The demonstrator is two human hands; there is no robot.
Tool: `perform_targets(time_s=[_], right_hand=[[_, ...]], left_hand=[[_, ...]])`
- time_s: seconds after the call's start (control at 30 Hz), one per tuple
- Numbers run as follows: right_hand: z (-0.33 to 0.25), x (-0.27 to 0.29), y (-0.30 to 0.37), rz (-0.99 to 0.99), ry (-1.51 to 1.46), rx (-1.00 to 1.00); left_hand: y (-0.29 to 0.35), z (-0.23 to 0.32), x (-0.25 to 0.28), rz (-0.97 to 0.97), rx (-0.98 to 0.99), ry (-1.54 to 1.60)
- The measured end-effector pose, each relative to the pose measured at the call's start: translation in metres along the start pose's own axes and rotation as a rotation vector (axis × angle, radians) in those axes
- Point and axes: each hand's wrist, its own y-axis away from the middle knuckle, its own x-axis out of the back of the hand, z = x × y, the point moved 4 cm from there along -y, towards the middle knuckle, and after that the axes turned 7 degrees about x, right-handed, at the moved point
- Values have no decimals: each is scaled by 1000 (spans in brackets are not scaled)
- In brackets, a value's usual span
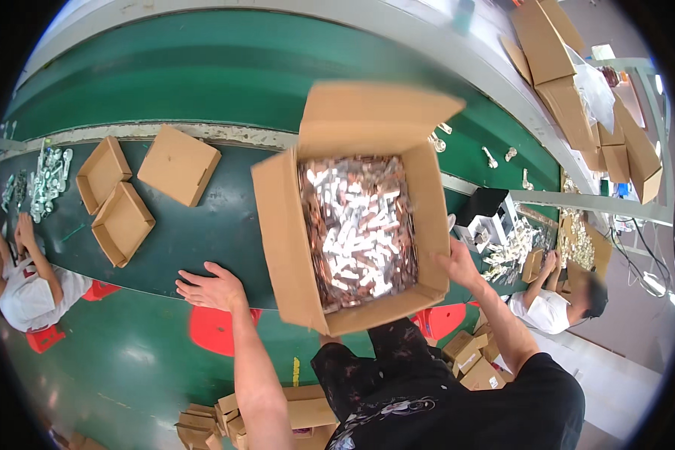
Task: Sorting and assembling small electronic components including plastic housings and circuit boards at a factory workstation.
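Observation:
A large open cardboard box (283, 225) is in front of me, its flaps folded outward. Inside lies a heap of small shiny metal pieces (360, 232), silvery and coppery, too blurred to tell their kind. At the box's right wall my right hand (461, 264) grips the cardboard, its fingertips partly hidden. My left hand (211, 289) is open, fingers spread, over the front edge of the green table (195, 240), apart from the box and holding nothing.
Small open cardboard trays (124, 225) and a closed flat carton (178, 165) sit on the table's left. A red stool (214, 330) stands below my left hand. People in white work at far left and right. Metal parts lie beside a black-and-white device (487, 217).

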Motion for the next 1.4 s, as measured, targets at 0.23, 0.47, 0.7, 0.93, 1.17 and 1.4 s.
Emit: perform_targets(time_s=[0.23,0.47,0.7,0.93,1.17,1.4], right_hand=[[-65,21,-185,272,-73,294],[-80,49,-342,372,-245,130],[-47,122,-373,522,140,149],[-5,149,-348,571,187,3],[-11,195,-340,532,195,-71],[-34,131,-334,461,129,3]], left_hand=[[0,-1,0,14,-7,-9],[1,2,-4,-4,-7,-52],[11,8,-5,-20,7,-22],[-1,-4,3,21,-9,-17],[11,22,-9,-32,-8,44],[-5,-4,9,9,1,11]])
